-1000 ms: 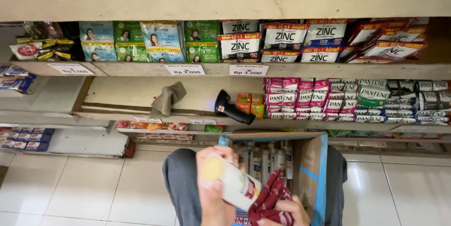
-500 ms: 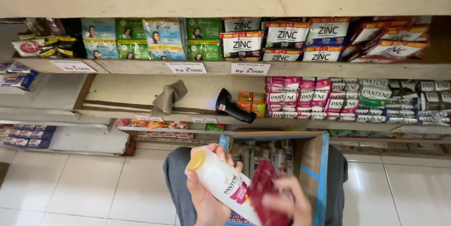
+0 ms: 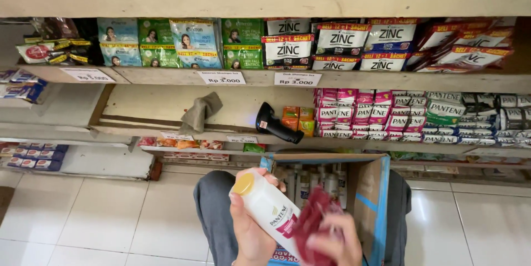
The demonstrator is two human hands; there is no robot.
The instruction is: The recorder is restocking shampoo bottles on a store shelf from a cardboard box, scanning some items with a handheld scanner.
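Left hand (image 3: pixel 249 233) clenched round a white bottle (image 3: pixel 268 208) with a yellow cap, tilted, cap pointing up-left, low in view over the knees. Right hand (image 3: pixel 332 241) gripping a red rag (image 3: pixel 310 227) pressed against the bottle's lower end. Open box (image 3: pixel 368 194) just behind, more bottles standing inside. Up on the middle shelf (image 3: pixel 138 108): a grey cloth (image 3: pixel 200 111), a black scanner (image 3: pixel 276 122), stacks of pink sachets (image 3: pixel 354 114). Top shelf packed with green and white packets. Tiled floor (image 3: pixel 88 216) below.
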